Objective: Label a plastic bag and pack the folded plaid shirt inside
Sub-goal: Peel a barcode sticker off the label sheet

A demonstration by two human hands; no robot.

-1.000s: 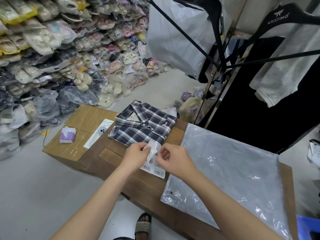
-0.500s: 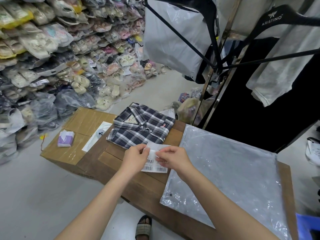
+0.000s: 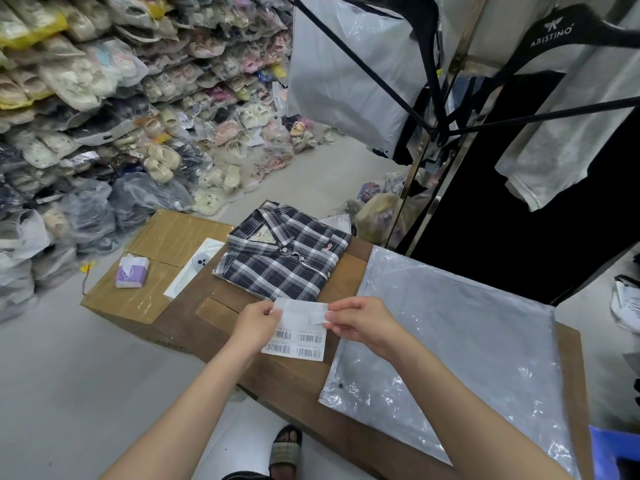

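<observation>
The right hand [image 3: 360,323] pinches the right end of a small white label [image 3: 313,311], peeled partly up from a sheet of barcode labels [image 3: 298,336]. The left hand [image 3: 258,323] pinches the sheet's left edge and holds it just above the counter [image 3: 349,270], which is made of cardboard boxes. The label's long axis runs left to right between the two hands.

The plastic bag [image 3: 450,341] lies flat immediately to the right of the right hand, its near left corner almost under that wrist. The right hand is clearly the nearer one, so a short sweep to the right would likely bring the label over the bag.

The folded plaid shirt [image 3: 282,259] lies on the counter just beyond both hands, collar pointing away, touching neither hand, to the left of the bag.
</observation>
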